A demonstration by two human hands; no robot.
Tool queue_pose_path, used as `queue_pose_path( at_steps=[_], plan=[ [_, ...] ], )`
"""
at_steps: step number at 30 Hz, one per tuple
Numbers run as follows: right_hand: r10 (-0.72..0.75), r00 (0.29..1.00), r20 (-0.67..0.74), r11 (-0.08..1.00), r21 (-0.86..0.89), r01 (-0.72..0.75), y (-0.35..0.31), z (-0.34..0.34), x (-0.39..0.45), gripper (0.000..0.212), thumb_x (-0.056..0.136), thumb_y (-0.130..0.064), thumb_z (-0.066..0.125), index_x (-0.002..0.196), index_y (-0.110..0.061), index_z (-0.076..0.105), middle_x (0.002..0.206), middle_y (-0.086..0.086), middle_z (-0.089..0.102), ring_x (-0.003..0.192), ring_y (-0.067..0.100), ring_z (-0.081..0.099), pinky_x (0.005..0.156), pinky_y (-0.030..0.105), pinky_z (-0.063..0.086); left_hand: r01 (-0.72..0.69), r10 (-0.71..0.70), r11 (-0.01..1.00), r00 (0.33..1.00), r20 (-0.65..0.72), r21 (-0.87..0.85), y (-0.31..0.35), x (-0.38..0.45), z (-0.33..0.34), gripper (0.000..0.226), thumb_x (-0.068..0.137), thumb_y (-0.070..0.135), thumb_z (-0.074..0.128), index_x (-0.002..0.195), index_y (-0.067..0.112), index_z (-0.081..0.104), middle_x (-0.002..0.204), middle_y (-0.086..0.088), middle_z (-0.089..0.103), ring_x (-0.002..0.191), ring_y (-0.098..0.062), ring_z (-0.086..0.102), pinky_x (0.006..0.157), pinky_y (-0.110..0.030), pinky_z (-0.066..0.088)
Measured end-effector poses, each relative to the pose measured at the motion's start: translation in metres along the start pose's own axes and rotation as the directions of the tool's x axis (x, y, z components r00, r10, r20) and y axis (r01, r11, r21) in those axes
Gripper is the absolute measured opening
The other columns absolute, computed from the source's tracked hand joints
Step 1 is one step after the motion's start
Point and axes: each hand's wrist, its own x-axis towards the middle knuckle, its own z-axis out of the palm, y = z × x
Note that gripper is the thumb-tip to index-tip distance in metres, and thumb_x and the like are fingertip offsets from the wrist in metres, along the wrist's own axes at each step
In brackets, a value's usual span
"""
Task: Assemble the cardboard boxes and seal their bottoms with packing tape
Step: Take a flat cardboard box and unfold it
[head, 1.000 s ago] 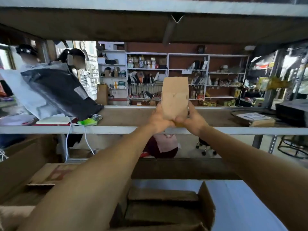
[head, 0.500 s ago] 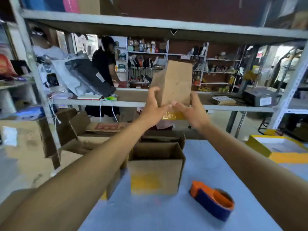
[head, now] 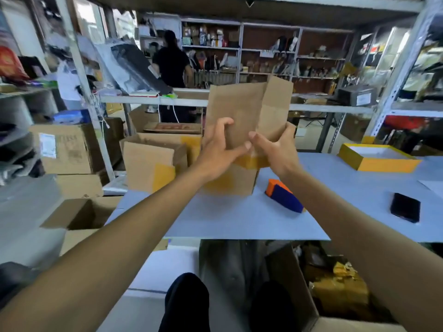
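In hand: I have one small cardboard box [head: 242, 116] held up in the air above the table [head: 239, 219], well clear of its surface.
Left hand: my left hand [head: 217, 149] has its fingers curled onto the near face of the box, thumb stretched toward the other hand.
Right hand: my right hand [head: 275, 149] cups the box's right lower edge, fingers wrapped behind it, thumb in front.
Box state: one flap stands up at the top right; a yellowish tape strip shows low on it, so I judge the bottom is being pressed shut or is already taped. I cannot tell which.
Done: two taped boxes [head: 155, 161] stand at the table's far left, one partly behind my hands.
Left: judging by the flat cardboard in the carton by my right knee, more remain to be built.
Tool: the tape dispenser [head: 282, 195] lies on the table just right of my wrists.
Surface: pale blue sheet, with a black phone [head: 405, 207] and a yellow tray [head: 378, 159] to the right.
Room: cluttered stockroom, metal shelving, another person at the back.
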Motion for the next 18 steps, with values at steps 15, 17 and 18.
queue_pose_path(
  at_steps=[15, 17, 18],
  plan=[
    [0.035, 0.895, 0.445, 0.975, -0.212, 0.068, 0.056, -0.040, -0.029, 0.111, 0.073, -0.003, 0.081, 0.149, -0.041, 0.009, 0.137, -0.013, 0.040, 0.129, 0.009, 0.039, 0.106, 0.042, 0.041, 0.417, -0.451, 0.667, 0.885, 0.110, -0.618, -0.044, -0.025, -0.061, 0.046, 0.096, 0.067, 0.038, 0.127, 0.038, 0.055, 0.124, 0.000, 0.064, 0.111, -0.023, 0.059, 0.085, -0.048, 0.048],
    [0.031, 0.873, 0.487, 0.956, -0.269, 0.116, 0.068, -0.039, -0.034, 0.119, 0.069, -0.004, 0.084, 0.151, -0.039, 0.005, 0.141, -0.018, 0.035, 0.133, 0.012, 0.038, 0.107, 0.045, 0.039, 0.468, -0.497, 0.666, 0.859, 0.122, -0.581, -0.052, -0.034, -0.058, 0.032, 0.097, 0.055, 0.050, 0.124, 0.037, 0.053, 0.122, 0.001, 0.059, 0.107, -0.021, 0.058, 0.088, -0.053, 0.051],
    [0.030, 0.868, 0.495, 0.952, -0.280, 0.126, 0.075, -0.038, -0.035, 0.122, 0.065, -0.011, 0.087, 0.150, -0.042, 0.005, 0.145, -0.015, 0.033, 0.134, 0.018, 0.039, 0.103, 0.048, 0.043, 0.480, -0.503, 0.665, 0.854, 0.132, -0.572, -0.057, -0.037, -0.055, 0.034, 0.098, 0.044, 0.056, 0.130, 0.035, 0.049, 0.123, 0.002, 0.056, 0.106, -0.021, 0.057, 0.088, -0.055, 0.053]
  ],
)
